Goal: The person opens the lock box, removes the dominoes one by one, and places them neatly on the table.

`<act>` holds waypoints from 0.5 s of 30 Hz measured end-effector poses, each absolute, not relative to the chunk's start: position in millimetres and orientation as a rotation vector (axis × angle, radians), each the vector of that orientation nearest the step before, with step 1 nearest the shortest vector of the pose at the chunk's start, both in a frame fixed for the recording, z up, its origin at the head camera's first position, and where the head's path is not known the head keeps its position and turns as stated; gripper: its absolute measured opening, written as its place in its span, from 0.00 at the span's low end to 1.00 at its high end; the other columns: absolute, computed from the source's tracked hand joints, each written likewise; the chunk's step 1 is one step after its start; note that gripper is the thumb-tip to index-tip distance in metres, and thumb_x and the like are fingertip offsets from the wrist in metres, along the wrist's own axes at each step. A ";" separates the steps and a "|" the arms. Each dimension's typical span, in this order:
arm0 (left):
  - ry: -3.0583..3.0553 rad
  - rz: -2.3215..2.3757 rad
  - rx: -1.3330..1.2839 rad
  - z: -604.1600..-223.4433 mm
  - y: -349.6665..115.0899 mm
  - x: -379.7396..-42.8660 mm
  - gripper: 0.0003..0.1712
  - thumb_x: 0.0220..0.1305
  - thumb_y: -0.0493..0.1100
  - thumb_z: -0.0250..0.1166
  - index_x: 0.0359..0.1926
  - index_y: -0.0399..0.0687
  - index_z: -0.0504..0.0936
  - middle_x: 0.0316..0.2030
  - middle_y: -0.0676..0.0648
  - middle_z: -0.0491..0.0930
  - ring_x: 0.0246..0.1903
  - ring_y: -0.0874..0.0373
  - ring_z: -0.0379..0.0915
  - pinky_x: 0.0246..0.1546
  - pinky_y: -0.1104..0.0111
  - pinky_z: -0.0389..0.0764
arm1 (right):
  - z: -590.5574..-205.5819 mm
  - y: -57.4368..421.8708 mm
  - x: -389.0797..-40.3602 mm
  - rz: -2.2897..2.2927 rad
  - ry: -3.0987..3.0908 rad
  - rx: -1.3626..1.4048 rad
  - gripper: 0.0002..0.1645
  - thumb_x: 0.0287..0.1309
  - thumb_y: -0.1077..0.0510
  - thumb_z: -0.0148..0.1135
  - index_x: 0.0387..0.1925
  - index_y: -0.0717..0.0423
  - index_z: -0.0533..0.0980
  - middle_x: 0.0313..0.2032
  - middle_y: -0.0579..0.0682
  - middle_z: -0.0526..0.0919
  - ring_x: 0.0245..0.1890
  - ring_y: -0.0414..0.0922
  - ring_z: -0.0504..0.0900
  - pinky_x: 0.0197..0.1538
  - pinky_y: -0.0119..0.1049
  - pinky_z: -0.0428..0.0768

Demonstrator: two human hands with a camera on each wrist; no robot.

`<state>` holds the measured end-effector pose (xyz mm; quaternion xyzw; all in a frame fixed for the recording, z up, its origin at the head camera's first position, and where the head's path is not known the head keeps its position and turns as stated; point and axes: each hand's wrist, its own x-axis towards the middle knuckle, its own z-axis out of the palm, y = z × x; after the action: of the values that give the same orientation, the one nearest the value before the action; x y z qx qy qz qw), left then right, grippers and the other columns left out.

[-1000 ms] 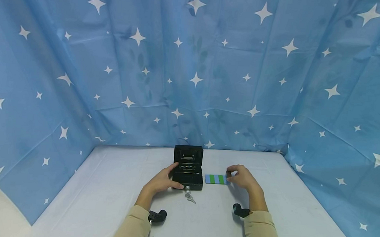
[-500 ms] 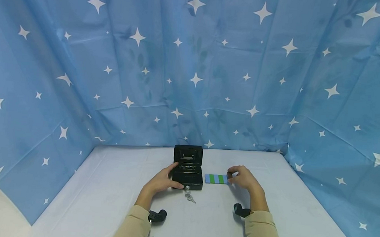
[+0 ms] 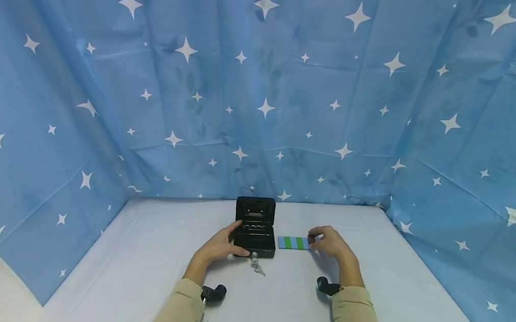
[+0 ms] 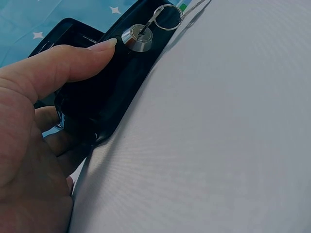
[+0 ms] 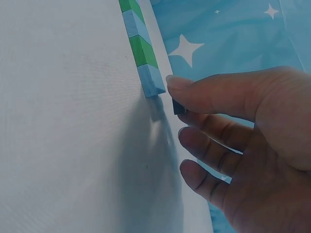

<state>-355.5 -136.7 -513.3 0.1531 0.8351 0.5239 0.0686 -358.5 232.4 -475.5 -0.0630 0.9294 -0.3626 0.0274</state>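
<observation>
A black cash box [image 3: 254, 241] stands on the table with its lid [image 3: 255, 211] raised. My left hand [image 3: 219, 244] holds the box's left side, with the thumb along the front in the left wrist view and the fingers around the side. A key sits in the front lock [image 4: 138, 39], and a second key [image 3: 258, 269] hangs from its ring. Right of the box lies a row of blue and green blocks [image 5: 144, 51]. At the row's right end, my right hand [image 3: 330, 243] pinches a small dark block [image 5: 177, 107] between thumb and forefinger, mostly hidden by the thumb.
A white cloth covers the table [image 3: 282, 306]. Blue curtains [image 3: 263, 105] with white stars rise behind the table and along both sides. A black wrist camera [image 3: 214, 293] is worn on the left arm, another wrist camera [image 3: 327, 286] on the right.
My right hand has shifted very slightly to the right and toward me with the dark block. The left hand, the cash box and the row of blocks stay where they were.
</observation>
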 end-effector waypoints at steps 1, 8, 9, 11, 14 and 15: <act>2.515 1.575 0.460 -513.1 -136.6 -355.6 0.65 0.46 0.51 0.83 0.82 0.58 0.58 0.81 0.41 0.56 0.80 0.39 0.49 0.77 0.38 0.54 | -475.6 232.2 -358.4 -1.121 2.867 -0.191 0.28 0.54 0.68 0.74 0.58 0.67 0.81 0.57 0.63 0.84 0.56 0.59 0.82 0.58 0.59 0.79; 2.523 1.567 0.472 -513.9 -136.7 -356.1 0.65 0.46 0.51 0.83 0.82 0.56 0.58 0.81 0.40 0.57 0.80 0.38 0.49 0.76 0.38 0.55 | -475.6 231.7 -355.8 -1.111 2.860 -0.156 0.28 0.54 0.67 0.74 0.59 0.66 0.81 0.57 0.62 0.84 0.55 0.56 0.82 0.56 0.56 0.81; 2.524 1.565 0.466 -514.0 -136.5 -356.2 0.65 0.46 0.51 0.83 0.82 0.57 0.58 0.81 0.41 0.56 0.80 0.39 0.49 0.77 0.38 0.54 | -475.3 231.5 -355.1 -1.108 2.860 -0.153 0.28 0.54 0.67 0.74 0.59 0.66 0.81 0.57 0.62 0.84 0.55 0.56 0.82 0.56 0.56 0.81; 2.526 1.565 0.461 -514.3 -136.6 -356.4 0.65 0.46 0.51 0.83 0.82 0.58 0.58 0.81 0.42 0.56 0.80 0.39 0.49 0.77 0.38 0.55 | -474.6 231.4 -354.4 -1.113 2.858 -0.155 0.28 0.54 0.68 0.74 0.59 0.67 0.81 0.57 0.62 0.84 0.55 0.56 0.81 0.57 0.56 0.80; 2.528 1.568 0.462 -514.8 -136.8 -356.8 0.65 0.46 0.51 0.83 0.82 0.58 0.58 0.81 0.41 0.57 0.80 0.38 0.49 0.76 0.37 0.55 | -473.9 231.3 -353.4 -1.112 2.855 -0.164 0.28 0.54 0.68 0.73 0.59 0.67 0.81 0.57 0.63 0.83 0.56 0.57 0.81 0.58 0.57 0.80; 2.528 1.567 0.462 -514.8 -136.8 -356.9 0.65 0.45 0.51 0.83 0.82 0.58 0.58 0.80 0.41 0.57 0.80 0.38 0.50 0.76 0.37 0.55 | -474.0 231.4 -353.5 -1.111 2.855 -0.165 0.28 0.54 0.68 0.73 0.59 0.67 0.81 0.57 0.63 0.83 0.56 0.58 0.81 0.58 0.57 0.79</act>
<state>-356.9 -136.8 -514.8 0.1532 0.8381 0.5194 0.0657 -353.5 231.4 -474.0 -0.0537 0.9299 -0.3619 0.0366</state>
